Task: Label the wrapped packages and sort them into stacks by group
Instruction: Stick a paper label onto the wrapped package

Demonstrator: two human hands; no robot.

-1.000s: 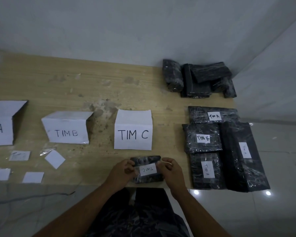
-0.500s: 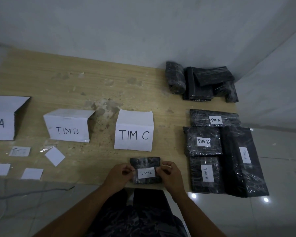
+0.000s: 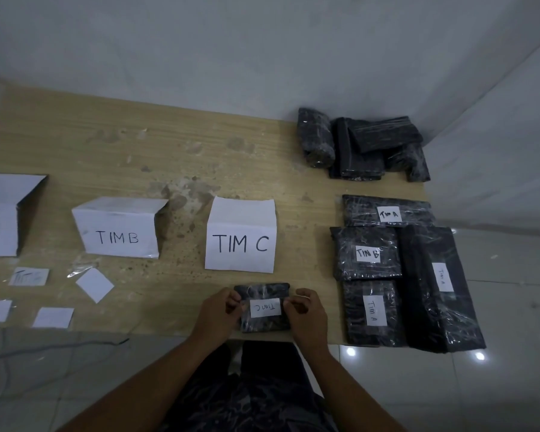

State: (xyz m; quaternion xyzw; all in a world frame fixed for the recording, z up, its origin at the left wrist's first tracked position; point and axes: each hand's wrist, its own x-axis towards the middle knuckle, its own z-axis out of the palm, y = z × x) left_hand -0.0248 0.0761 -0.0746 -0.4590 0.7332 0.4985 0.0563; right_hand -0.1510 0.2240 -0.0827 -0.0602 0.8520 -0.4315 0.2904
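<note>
A small black wrapped package (image 3: pixel 264 294) lies at the table's near edge, in front of the folded TIM C sign (image 3: pixel 240 241). A white "TIM C" label (image 3: pixel 265 307) sits on its top, upside down to me. My left hand (image 3: pixel 219 310) pinches the label's left end and my right hand (image 3: pixel 306 310) pinches its right end, fingers curled. The TIM B sign (image 3: pixel 119 227) and part of the A sign (image 3: pixel 0 219) stand to the left. Labelled packages lie at the right: TIM A (image 3: pixel 387 210), TIM B (image 3: pixel 367 254), TIM A (image 3: pixel 373 310) and a long one (image 3: pixel 434 285).
Several unlabelled black packages (image 3: pixel 362 148) are piled at the table's far right corner by the wall. Loose paper slips (image 3: pixel 94 284) and a bit of clear tape lie at the near left. A cable (image 3: pixel 60 346) runs along the floor below the wooden table (image 3: pixel 138 157) edge.
My hands stay on the label's two ends on the small package; the package and hands have barely shifted. The camera view has tilted slightly.
</note>
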